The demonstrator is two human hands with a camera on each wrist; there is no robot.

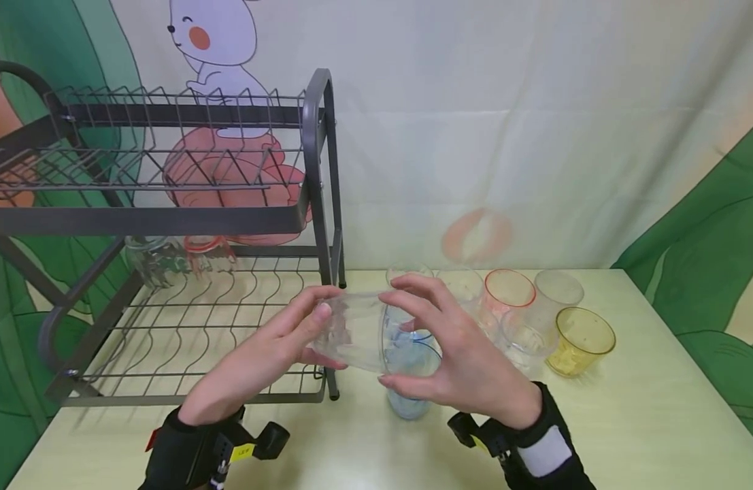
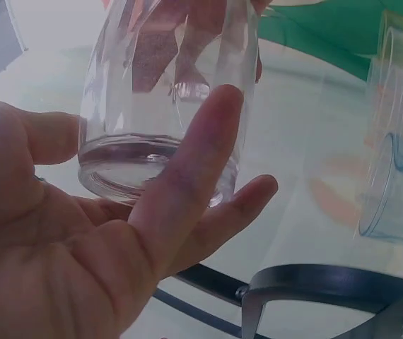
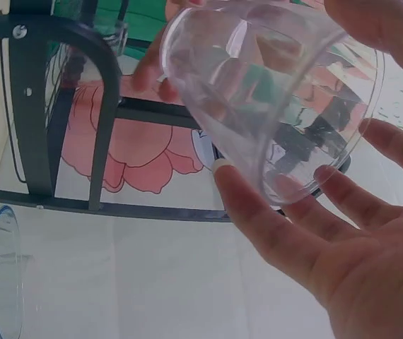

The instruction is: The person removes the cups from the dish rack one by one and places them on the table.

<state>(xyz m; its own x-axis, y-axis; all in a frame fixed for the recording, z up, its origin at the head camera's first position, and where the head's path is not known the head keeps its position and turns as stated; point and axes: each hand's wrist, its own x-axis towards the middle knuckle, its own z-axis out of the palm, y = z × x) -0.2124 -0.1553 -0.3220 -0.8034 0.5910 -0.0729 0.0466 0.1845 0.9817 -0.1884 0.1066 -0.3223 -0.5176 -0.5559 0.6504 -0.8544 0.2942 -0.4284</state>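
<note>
Clear glossy plastic cup (image 1: pixel 358 331), matt dark metal wire rack (image 1: pixel 168 218), smooth pale matt tabletop (image 1: pixel 658 422), printed cloth backdrop (image 1: pixel 535 136)

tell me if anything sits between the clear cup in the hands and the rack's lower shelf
Nothing visible does. The clear cup is held sideways by left hand and right hand beside the lower shelf; only the rack's corner post stands near.

- The left hand (image 1: pixel 272 354) reaches forward, palm turned inward, thumb up and fingers curled in a grip.
- The right hand (image 1: pixel 458 354) faces it, fingers spread, gripping from the other side.
</note>
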